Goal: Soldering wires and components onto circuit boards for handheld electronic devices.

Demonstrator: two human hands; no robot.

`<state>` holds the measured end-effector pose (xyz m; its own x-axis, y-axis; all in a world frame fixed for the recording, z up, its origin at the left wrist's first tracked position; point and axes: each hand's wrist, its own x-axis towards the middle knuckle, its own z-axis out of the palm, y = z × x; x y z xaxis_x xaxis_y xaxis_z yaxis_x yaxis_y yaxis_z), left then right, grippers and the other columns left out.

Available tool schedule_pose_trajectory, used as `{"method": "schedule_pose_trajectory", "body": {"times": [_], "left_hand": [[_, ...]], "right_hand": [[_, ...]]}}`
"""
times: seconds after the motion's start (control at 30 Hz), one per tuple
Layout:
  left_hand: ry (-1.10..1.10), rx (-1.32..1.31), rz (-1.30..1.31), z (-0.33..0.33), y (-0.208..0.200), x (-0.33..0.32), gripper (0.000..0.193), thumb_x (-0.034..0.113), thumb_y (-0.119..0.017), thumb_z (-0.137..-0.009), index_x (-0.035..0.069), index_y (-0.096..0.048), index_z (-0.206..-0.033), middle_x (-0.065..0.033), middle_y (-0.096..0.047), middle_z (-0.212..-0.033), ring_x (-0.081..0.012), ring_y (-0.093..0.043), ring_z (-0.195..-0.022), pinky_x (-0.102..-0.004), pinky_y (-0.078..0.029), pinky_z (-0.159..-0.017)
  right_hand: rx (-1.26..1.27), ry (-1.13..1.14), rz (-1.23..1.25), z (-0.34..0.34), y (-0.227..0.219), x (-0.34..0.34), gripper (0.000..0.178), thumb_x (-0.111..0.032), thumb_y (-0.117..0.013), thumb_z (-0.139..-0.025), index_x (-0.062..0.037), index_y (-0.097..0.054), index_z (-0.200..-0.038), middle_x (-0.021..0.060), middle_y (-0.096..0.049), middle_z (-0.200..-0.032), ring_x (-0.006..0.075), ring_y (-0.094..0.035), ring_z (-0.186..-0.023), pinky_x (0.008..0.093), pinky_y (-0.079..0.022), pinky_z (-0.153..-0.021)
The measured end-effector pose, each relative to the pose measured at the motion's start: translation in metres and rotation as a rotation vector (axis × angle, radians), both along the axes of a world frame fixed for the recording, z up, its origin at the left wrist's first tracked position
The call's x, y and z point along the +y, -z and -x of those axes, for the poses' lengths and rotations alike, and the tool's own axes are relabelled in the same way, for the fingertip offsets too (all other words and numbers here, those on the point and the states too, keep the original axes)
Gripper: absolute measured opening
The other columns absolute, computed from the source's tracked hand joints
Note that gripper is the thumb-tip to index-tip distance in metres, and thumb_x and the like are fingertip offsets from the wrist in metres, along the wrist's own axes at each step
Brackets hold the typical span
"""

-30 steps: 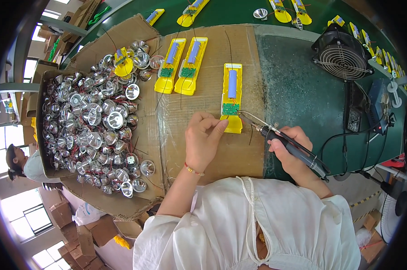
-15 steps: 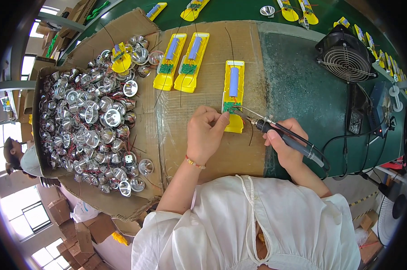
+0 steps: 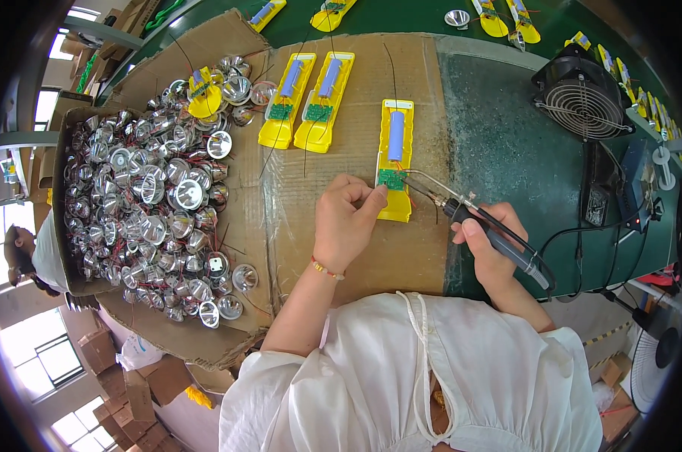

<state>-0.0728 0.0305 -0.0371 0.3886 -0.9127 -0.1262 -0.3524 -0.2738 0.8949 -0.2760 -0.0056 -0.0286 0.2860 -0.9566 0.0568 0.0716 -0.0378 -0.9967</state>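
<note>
On the cardboard sheet lies a yellow flashlight housing (image 3: 395,212) with a purple battery cell (image 3: 396,137) and a small green circuit board (image 3: 391,179) in it. My left hand (image 3: 348,220) is closed, thumb and forefinger pinched at the board's lower left edge. Whatever lies between those fingertips is hidden. With my right hand (image 3: 492,239) I grip a soldering iron (image 3: 499,242) that has a thin metal feed tube on it. Its tip points left, close to the board's right side; whether it touches I cannot tell. Dark and red wires run out from the housing.
A cardboard box (image 3: 100,286) heaped with silvery reflector cups (image 3: 152,188) stands at left. Two similar yellow housings (image 3: 322,137) lie beyond my left hand. At right are a black fan (image 3: 582,105), a blue control box (image 3: 636,184) and cables. A person (image 3: 47,256) is at far left.
The soldering iron and my right hand have drawn slightly to the right, the tip moving from the board's middle to its right side. My left hand stays pinched in place.
</note>
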Motion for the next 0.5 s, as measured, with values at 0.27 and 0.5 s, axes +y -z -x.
{"method": "schedule_pose_trajectory", "body": {"times": [0.27, 0.5], "left_hand": [[0.047, 0.048, -0.044, -0.0066, -0.0041, 0.0001, 0.015, 0.013, -0.069, -0.076, -0.001, -0.066, -0.073, -0.0029, -0.053, -0.075, -0.0105, -0.048, -0.068, -0.0226, -0.039, -0.059], [0.105, -0.035, -0.04, -0.0051, -0.0066, -0.0036, 0.014, 0.013, -0.071, -0.073, -0.001, -0.067, -0.073, -0.0049, -0.053, -0.073, -0.0129, -0.05, -0.064, -0.0253, -0.041, -0.057]], "right_hand": [[0.041, -0.024, -0.064, 0.0052, 0.0035, 0.0026, 0.012, -0.005, -0.06, -0.081, 0.0014, -0.05, -0.085, 0.0123, -0.06, -0.073, 0.0138, -0.059, -0.061, 0.0256, -0.049, -0.055], [0.071, -0.057, -0.041, 0.008, 0.0087, 0.0032, 0.013, -0.006, -0.06, -0.08, 0.0016, -0.05, -0.085, 0.0127, -0.06, -0.074, 0.0133, -0.058, -0.061, 0.0254, -0.049, -0.055]]}}
